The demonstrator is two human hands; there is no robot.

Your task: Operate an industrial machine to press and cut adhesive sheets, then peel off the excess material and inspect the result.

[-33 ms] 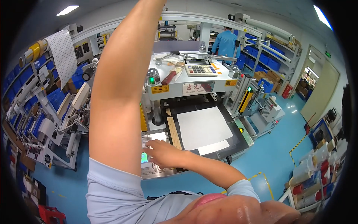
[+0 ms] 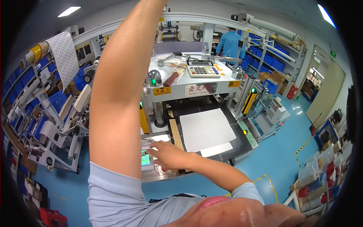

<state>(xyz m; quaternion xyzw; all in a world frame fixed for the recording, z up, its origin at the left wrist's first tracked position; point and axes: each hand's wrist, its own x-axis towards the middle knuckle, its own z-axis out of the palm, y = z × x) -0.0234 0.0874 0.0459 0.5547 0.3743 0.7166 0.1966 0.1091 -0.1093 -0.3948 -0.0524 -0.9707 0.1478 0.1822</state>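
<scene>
Blue floor (image 2: 272, 153) surrounds the machine (image 2: 177, 94); a white sheet (image 2: 206, 130) lies on its black bed (image 2: 241, 138). The right hand (image 2: 170, 155), fingers slightly apart, is by the green screen (image 2: 145, 160); left hand's fingers I cannot see.

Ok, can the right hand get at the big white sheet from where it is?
Probably yes: the right hand is by the screen, near the sheet's left side. A tan strip lies between, but nothing seems to cover the sheet from above.
</scene>
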